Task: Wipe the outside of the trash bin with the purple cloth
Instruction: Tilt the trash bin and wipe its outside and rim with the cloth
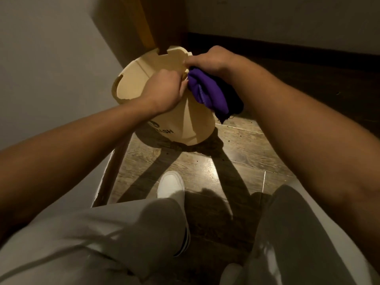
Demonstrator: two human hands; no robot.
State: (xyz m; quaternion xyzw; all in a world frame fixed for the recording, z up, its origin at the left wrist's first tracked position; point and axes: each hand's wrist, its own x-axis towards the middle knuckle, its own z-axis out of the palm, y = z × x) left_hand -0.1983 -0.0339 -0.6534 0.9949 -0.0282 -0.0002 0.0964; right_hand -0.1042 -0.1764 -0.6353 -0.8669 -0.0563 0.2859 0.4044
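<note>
Two hands: both meet at the rim of the trash bin [185, 122].
Trash bin: cream, standing on the wooden floor [242, 153] in a corner, tipped toward the person, probably to expose its outer wall.
Left hand [164, 91]: closed on the near rim, seemingly steadying the tilt.
Right hand [209, 59]: fingers curled shut around the bunched purple cloth [207, 93].
Cloth position: hangs below the right hand, just beside the left, against the bin's upper right side.
Progress: cannot tell.
</note>
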